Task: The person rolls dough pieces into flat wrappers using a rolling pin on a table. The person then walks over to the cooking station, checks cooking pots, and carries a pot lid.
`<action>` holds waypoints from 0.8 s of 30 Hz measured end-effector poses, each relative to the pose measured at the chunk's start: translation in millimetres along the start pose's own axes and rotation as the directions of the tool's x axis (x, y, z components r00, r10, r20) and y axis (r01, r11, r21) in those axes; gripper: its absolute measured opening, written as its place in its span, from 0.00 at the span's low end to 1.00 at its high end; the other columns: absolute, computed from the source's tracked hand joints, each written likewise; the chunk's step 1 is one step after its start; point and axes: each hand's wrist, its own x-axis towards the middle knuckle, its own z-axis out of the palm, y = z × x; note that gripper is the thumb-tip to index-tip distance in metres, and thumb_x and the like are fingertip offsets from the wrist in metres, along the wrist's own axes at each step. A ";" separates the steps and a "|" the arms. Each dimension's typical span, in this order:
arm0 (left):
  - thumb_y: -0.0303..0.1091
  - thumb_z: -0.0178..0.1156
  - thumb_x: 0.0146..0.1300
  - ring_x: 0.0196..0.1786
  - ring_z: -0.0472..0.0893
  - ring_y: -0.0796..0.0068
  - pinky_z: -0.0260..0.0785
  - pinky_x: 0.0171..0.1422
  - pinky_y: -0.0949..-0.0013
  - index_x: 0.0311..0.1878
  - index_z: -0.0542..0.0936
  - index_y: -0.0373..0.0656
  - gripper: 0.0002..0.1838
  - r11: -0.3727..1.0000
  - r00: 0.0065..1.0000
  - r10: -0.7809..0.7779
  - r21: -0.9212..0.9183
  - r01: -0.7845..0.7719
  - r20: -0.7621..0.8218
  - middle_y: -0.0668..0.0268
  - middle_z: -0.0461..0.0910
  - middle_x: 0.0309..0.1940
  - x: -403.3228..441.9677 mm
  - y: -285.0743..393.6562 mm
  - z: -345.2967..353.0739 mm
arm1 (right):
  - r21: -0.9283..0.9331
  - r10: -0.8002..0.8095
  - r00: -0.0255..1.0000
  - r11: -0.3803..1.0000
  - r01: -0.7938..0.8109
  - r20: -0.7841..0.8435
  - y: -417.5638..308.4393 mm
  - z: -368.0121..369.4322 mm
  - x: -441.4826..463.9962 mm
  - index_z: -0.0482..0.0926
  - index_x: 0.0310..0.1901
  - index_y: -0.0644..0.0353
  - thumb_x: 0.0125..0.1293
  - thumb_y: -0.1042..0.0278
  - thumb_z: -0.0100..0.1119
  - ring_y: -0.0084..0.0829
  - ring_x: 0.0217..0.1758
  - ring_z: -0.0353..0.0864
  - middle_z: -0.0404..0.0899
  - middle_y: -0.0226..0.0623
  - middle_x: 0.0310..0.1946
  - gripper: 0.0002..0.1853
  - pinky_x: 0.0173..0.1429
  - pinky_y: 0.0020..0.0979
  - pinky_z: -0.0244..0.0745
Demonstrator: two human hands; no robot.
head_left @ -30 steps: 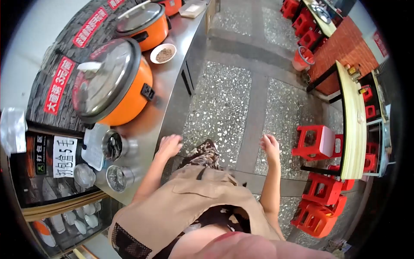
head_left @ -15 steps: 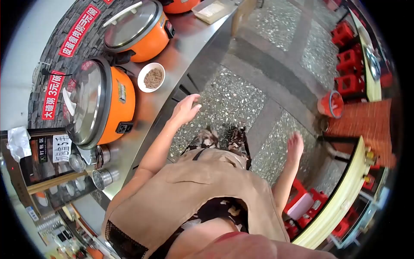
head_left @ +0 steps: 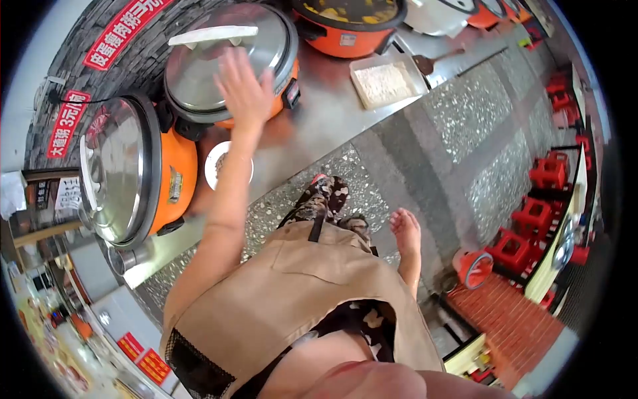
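My left hand [head_left: 244,90] is stretched out over the glass lid [head_left: 196,76] of an orange rice cooker [head_left: 287,93]. Its fingers are spread and slightly blurred, just below the white lid handle [head_left: 212,34]; whether they touch the lid I cannot tell. Beneath my left forearm, a white bowl [head_left: 214,159] of brown crumbly food is partly hidden. A second lidded orange rice cooker [head_left: 174,166] stands to the left. My right hand [head_left: 407,233] hangs over the floor at my side, fingers loosely bent, holding nothing.
Along the steel counter [head_left: 325,110] stand an open orange pot [head_left: 352,41] with yellow food, a tray [head_left: 389,83] of pale contents and a wooden-handled utensil [head_left: 435,61]. Red stools [head_left: 515,249], a red bucket [head_left: 473,268] and a brick structure [head_left: 498,319] are at right.
My left hand has moved from beside the counter up over the middle cooker's lid. The view has shifted along the counter, showing more pots. My right hand is now closer to my body.
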 end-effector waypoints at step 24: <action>0.59 0.43 0.69 0.77 0.49 0.50 0.39 0.77 0.47 0.72 0.56 0.32 0.41 0.771 0.801 -0.597 0.315 0.554 0.051 0.45 0.52 0.74 24.2 -58.2 24.3 | -0.504 0.116 0.853 0.844 0.185 0.508 -227.1 165.3 183.5 0.78 0.45 0.57 0.69 0.59 0.57 0.18 0.39 0.77 0.81 0.27 0.37 0.11 0.45 0.22 0.69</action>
